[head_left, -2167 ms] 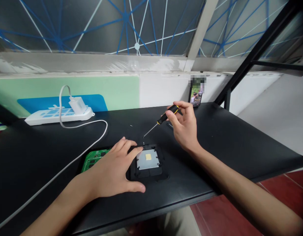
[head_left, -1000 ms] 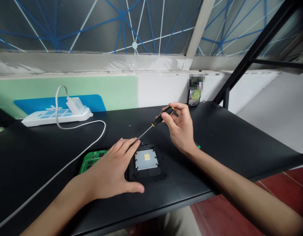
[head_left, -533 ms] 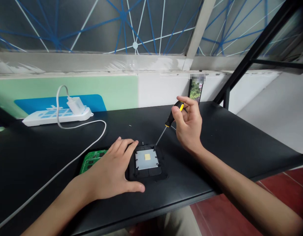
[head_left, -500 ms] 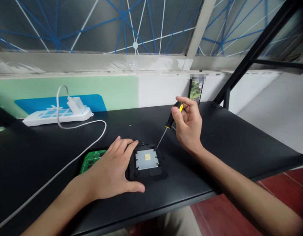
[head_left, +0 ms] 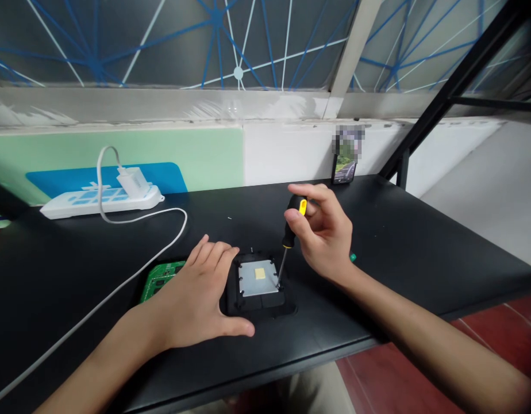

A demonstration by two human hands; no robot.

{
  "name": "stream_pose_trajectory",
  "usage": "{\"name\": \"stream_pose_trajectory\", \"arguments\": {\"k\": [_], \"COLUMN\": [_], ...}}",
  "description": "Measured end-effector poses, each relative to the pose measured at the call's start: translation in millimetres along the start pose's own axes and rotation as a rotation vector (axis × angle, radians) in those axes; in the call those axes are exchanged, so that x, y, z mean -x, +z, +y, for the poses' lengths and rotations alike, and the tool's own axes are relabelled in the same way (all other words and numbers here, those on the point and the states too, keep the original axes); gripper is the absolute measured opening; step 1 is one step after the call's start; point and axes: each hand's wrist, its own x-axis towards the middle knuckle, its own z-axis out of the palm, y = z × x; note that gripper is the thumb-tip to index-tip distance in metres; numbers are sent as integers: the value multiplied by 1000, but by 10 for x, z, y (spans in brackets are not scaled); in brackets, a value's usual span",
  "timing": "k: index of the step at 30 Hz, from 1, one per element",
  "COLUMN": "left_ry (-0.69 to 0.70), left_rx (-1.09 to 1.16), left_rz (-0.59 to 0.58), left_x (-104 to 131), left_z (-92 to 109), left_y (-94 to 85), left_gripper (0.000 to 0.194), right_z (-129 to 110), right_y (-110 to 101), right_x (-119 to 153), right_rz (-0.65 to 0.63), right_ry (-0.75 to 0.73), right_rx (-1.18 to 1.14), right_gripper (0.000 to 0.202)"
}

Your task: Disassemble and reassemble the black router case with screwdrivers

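We record a matte black tabletop point(head_left: 424, 247) spanning the frame from left edge to right, its front edge sloping across the lower part. At left, near the rear edge, we note a white power strip point(head_left: 71, 205); a white cable point(head_left: 145, 267) runs from there toward the lower left corner. In the centre we find a black casing point(head_left: 265, 301), beside a partly hidden green circuit board point(head_left: 156, 280). We observe a small pale sliver point(head_left: 230, 218) above centre and a phone point(head_left: 345, 169) upright at upper right.
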Motion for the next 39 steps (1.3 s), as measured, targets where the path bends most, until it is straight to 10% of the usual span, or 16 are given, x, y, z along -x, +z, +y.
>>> {"name": "stream_pose_trajectory", "arguments": {"k": [39], "left_ry": [9], "left_rx": [60], "left_rz": [-18], "left_x": [-23], "left_z": [18], "left_y": [-56], "left_gripper": [97], "right_z": [-158], "right_y": [-22], "right_x": [55], "right_rz": [-104], "right_ry": [-164], "right_rx": [-38], "right_gripper": [42]}}
